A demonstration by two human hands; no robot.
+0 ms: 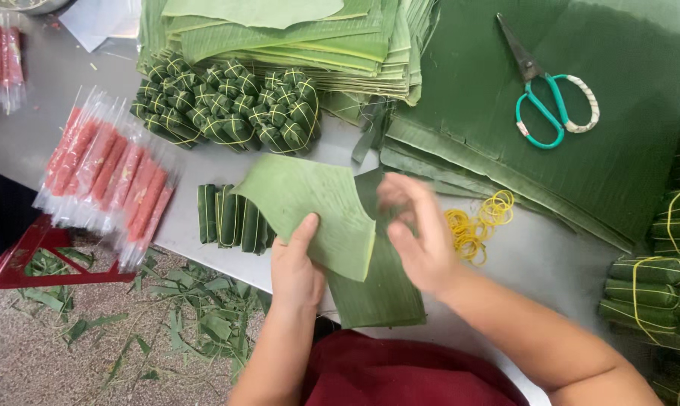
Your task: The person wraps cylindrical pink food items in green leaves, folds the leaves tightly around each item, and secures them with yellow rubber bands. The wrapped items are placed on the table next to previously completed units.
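pale leaf piece (310, 207) lies over a darker leaf strip (381, 282) at the near desk (550, 263) edge. left hand (295, 271) grip pinches its lower edge. right hand (415, 233) blurred above strip, fingers loosely curled, holding nothing. yellow rubber bands (475, 222) just beside; scissors (546, 94) farther off.

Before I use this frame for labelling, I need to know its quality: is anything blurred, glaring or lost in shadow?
Head view: the right hand is smeared by motion blur, while the left hand on the banana leaf is sharper; light is soft and even, with mild sheen on the plastic-wrapped sausages and no hard shadows; scissors are crisp.
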